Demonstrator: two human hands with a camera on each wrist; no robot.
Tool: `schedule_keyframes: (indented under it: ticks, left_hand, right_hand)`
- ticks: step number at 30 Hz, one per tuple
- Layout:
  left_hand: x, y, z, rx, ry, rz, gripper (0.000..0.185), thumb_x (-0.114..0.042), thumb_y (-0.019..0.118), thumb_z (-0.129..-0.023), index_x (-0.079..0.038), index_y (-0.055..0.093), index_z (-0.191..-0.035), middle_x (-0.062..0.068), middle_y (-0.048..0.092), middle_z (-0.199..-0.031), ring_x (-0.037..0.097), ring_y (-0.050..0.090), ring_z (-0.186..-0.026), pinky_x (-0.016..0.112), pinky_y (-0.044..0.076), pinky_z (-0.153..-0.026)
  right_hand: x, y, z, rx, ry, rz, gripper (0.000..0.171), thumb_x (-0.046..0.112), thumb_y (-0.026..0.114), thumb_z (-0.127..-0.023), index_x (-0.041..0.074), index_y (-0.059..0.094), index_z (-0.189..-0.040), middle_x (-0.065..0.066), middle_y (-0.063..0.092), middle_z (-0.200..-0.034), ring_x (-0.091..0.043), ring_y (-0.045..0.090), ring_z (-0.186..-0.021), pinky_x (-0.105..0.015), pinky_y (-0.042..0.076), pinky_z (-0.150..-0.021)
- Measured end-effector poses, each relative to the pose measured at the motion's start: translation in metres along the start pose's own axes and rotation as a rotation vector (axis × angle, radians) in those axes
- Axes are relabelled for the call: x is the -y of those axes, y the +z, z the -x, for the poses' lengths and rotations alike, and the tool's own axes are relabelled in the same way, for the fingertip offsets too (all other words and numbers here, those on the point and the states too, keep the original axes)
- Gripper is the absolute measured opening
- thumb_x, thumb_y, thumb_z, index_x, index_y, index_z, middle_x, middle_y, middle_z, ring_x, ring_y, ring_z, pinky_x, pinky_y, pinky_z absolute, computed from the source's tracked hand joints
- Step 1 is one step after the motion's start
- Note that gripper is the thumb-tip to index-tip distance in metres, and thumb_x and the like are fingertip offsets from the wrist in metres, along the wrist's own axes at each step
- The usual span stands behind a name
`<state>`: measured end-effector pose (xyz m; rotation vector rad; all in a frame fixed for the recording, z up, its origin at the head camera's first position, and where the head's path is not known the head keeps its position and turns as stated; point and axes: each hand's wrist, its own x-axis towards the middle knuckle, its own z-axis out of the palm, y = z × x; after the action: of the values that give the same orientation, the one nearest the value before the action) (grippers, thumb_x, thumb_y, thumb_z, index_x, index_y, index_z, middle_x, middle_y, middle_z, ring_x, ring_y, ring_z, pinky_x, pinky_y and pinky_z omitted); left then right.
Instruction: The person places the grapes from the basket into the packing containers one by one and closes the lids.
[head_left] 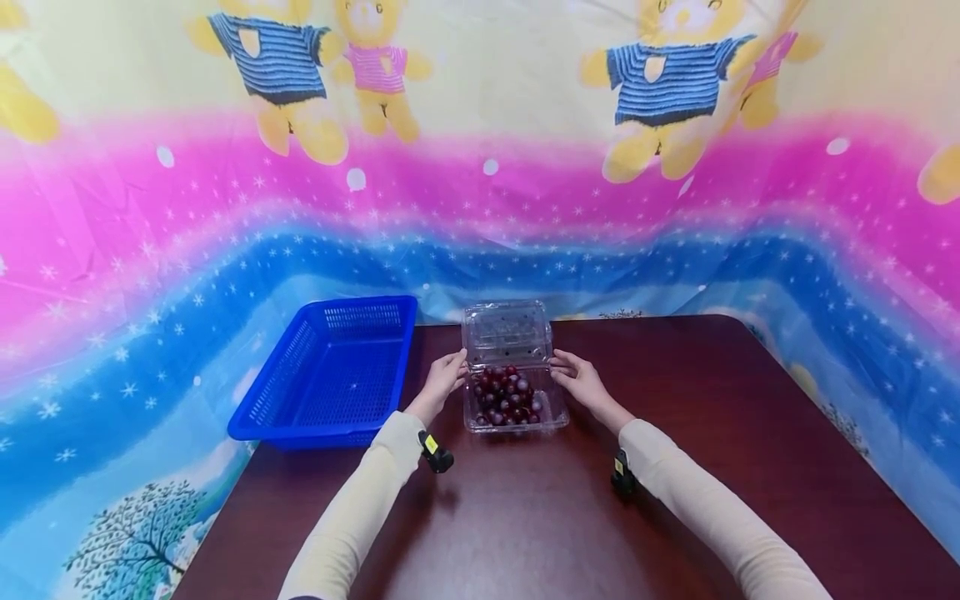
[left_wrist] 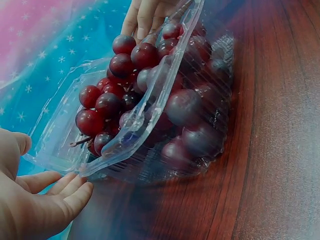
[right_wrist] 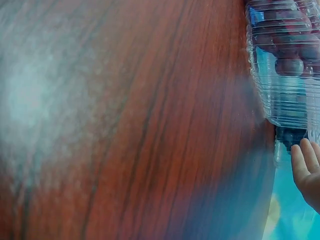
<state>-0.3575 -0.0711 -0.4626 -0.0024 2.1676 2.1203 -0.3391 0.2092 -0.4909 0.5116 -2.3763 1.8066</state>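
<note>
My left hand [head_left: 444, 377] and right hand [head_left: 576, 377] rest open-fingered on the clamshell's [head_left: 516, 410] flimsy rim – grapes [left_wrist: 131, 95] bruise, so I'd lift from the stiff corners.

No readable text, label, brand or number shows in any view.

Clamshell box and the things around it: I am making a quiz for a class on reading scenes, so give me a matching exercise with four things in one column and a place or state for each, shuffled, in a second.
Things:
1. clamshell box
2. grapes
3. blue basket
4. left hand

Places or states:
A. empty, at the table's left edge
B. dark red, piled inside clear plastic
C. lid raised, standing on the brown table
D. at the box's left side, opposite the right hand

Pairs: 1-C, 2-B, 3-A, 4-D
</note>
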Motion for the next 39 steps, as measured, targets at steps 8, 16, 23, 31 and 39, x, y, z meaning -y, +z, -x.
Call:
schedule_keyframes:
  ticks: [8,16,23,31,39]
  left_hand:
    - [-0.002,0.002,-0.004,0.005,-0.015,0.03,0.054,-0.028,0.045,-0.098,0.011,0.038,-0.134,0.031,0.044,-0.133,0.038,0.044,-0.125,0.044,0.038,-0.102]
    - [-0.001,0.002,-0.008,0.015,-0.02,0.072,0.053,-0.026,0.047,-0.097,0.01,0.037,-0.135,0.031,0.042,-0.135,0.038,0.042,-0.126,0.045,0.036,-0.104]
    - [-0.008,0.002,-0.006,0.017,-0.003,0.095,0.053,-0.026,0.049,-0.096,0.009,0.038,-0.134,0.03,0.042,-0.135,0.039,0.042,-0.126,0.047,0.033,-0.106]
    - [-0.01,0.003,-0.009,0.004,0.002,0.084,0.051,-0.026,0.049,-0.096,0.008,0.041,-0.133,0.03,0.045,-0.133,0.039,0.044,-0.125,0.045,0.035,-0.105]
    - [-0.016,0.003,-0.011,-0.004,-0.006,0.095,0.048,-0.026,0.049,-0.096,0.006,0.044,-0.132,0.028,0.045,-0.132,0.038,0.044,-0.124,0.043,0.036,-0.105]
  right_hand:
    - [0.003,0.003,-0.007,-0.025,0.14,-0.016,0.054,0.0,0.053,-0.092,-0.008,0.03,-0.14,-0.031,0.043,-0.133,-0.042,0.046,-0.12,-0.037,0.045,-0.095]
    - [0.002,0.001,-0.01,-0.037,0.137,-0.009,0.055,-0.001,0.057,-0.089,-0.008,0.033,-0.139,-0.031,0.044,-0.132,-0.041,0.046,-0.121,-0.044,0.043,-0.097]
    - [0.012,0.0,-0.012,-0.041,0.145,-0.009,0.057,-0.005,0.058,-0.087,-0.01,0.032,-0.138,-0.032,0.043,-0.132,-0.043,0.045,-0.121,-0.049,0.041,-0.097]
    - [0.003,-0.001,-0.016,-0.054,0.129,0.02,0.059,-0.004,0.06,-0.086,-0.006,0.034,-0.138,-0.029,0.046,-0.132,-0.04,0.046,-0.121,-0.042,0.046,-0.093]
    - [0.01,-0.001,-0.019,-0.072,0.136,0.025,0.058,-0.003,0.061,-0.085,-0.006,0.037,-0.137,-0.03,0.046,-0.131,-0.04,0.046,-0.121,-0.041,0.046,-0.094]
